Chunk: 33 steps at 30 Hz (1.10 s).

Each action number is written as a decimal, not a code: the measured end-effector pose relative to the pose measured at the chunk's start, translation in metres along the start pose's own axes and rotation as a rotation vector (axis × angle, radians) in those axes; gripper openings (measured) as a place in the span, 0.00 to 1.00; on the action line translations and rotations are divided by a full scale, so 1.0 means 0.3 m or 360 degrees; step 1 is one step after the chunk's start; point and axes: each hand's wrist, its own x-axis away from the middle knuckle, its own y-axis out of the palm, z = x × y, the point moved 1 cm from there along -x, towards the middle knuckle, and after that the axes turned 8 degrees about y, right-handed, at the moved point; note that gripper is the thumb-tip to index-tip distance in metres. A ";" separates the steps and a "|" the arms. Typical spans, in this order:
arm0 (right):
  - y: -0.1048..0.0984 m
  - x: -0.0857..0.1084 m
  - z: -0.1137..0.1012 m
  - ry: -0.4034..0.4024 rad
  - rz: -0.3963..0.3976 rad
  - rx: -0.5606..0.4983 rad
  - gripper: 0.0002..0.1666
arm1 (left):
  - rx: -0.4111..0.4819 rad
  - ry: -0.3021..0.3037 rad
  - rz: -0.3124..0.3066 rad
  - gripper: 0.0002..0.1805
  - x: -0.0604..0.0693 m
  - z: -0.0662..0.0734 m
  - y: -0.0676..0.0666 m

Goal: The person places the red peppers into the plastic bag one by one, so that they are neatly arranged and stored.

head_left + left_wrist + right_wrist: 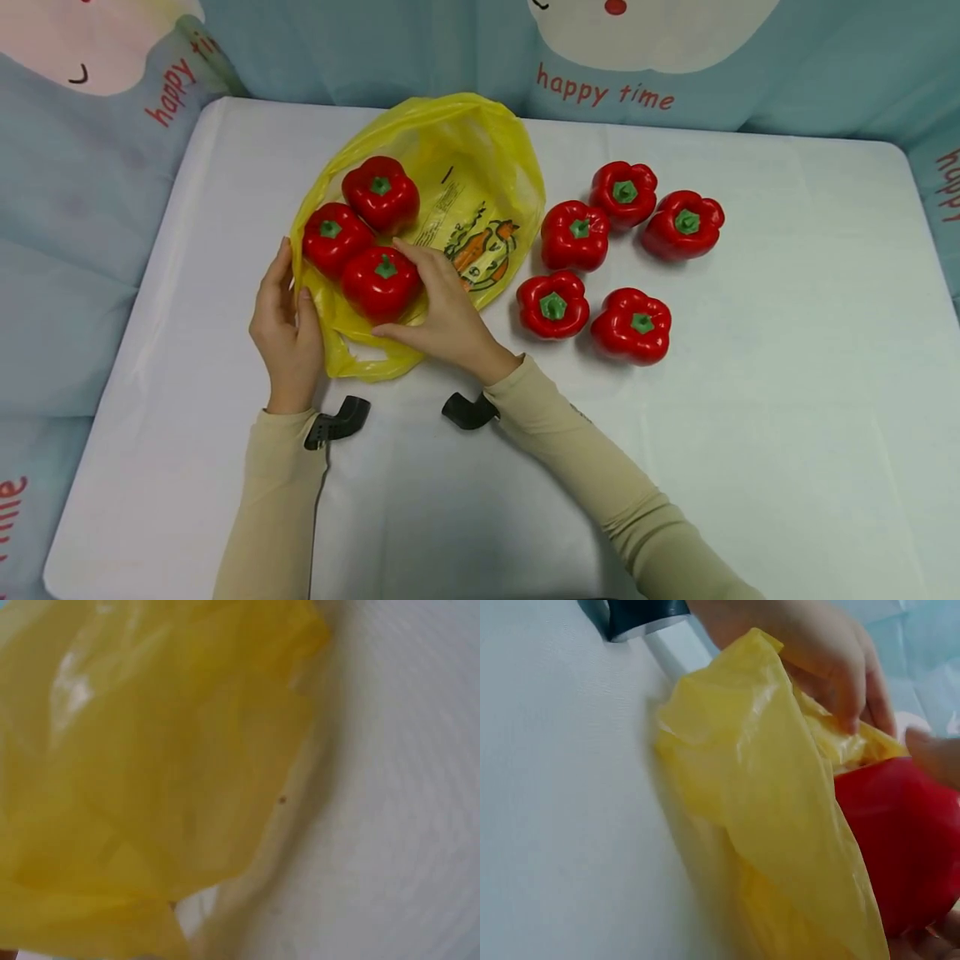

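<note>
- I see a person's two bare hands at work over a white table (787, 400), both around a yellow plastic bag (521, 187).
- The left hand (288, 342) grips the bag's near-left edge, its thumb and fingers bent around the thin plastic.
- The right hand (453, 321) holds a glossy red bell pepper (381, 286), thumb on the near side and fingers on the far side, spread about as wide as the pepper.
- This held pepper sits between the two hands, within the bag's wide mouth, its green stem facing up.
- Just beyond it, inside the bag, are two more peppers: one (330, 242) nearer the left hand, another (382, 196) farther from both.
- An orange cartoon print (487, 254) shows on the plastic beyond the right hand's knuckles.
- Five loose red peppers stand on the table to the right of the right hand: a near one (536, 292), its right neighbour (630, 329), and three farther off (574, 242), (618, 217), (678, 237).
- Tan sleeves (273, 500) cover both arms, and a black device (341, 419) sits at each wrist.
</note>
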 end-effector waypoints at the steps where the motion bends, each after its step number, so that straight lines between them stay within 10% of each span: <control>1: 0.000 -0.001 0.004 0.0022 -0.0003 -0.0016 0.54 | 0.0000 -0.0003 0.0001 0.24 0.000 0.000 0.000; 12: 0.013 -0.004 0.012 -0.0350 0.0139 0.0158 0.51 | -0.0024 -0.0019 -0.0003 0.23 -0.002 0.002 0.003; 33: -0.019 0.005 0.003 -0.0068 0.0009 0.0049 0.56 | -0.0025 -0.0029 -0.0001 0.23 -0.004 0.008 0.000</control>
